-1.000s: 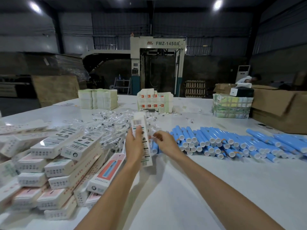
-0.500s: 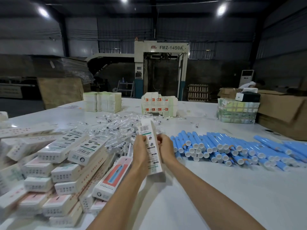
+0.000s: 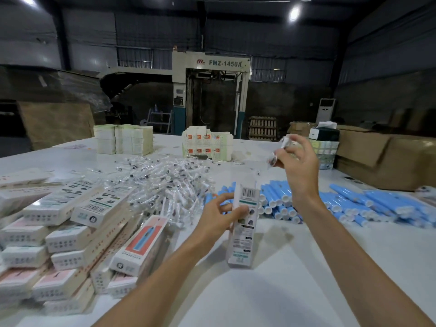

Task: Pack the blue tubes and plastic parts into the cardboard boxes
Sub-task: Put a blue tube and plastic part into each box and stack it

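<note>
- Left hand [image 3: 218,217]: we note the fingers curled round a narrow white carton [image 3: 244,228], thumb on the printed face that is turned to us. The grip sits on the upper half of the carton.
- The carton stands roughly upright, barcode end up. Its lower end is down by the white table [image 3: 271,298]; we cannot tell whether it touches. The state of the top flap is too blurred to read.
- Right hand [image 3: 300,168]: raised, above and to the right of the left hand. Thumb and fingertips pinch a small plastic part [image 3: 283,143] in clear wrap; the remaining fingers are loosely bent.
- The plastic part hangs above the top of the carton and apart from it.
- Blue tubes [image 3: 368,204]: we record a long row with white caps lying on the table just beyond the left hand and under the right wrist, running out to the right of both hands.
- Loose pile of wrapped plastic parts [image 3: 165,182]: on the table beyond and to the left of the left hand.
- Stack of closed cartons [image 3: 77,234]: well left of the left hand, several layers, lying flat.
- Bundles of flat cartons [image 3: 207,145]: far beyond both hands, towards the back edge of the table.
- Large brown cardboard boxes [image 3: 389,159]: to the right of the right hand, beyond the blue tubes.
</note>
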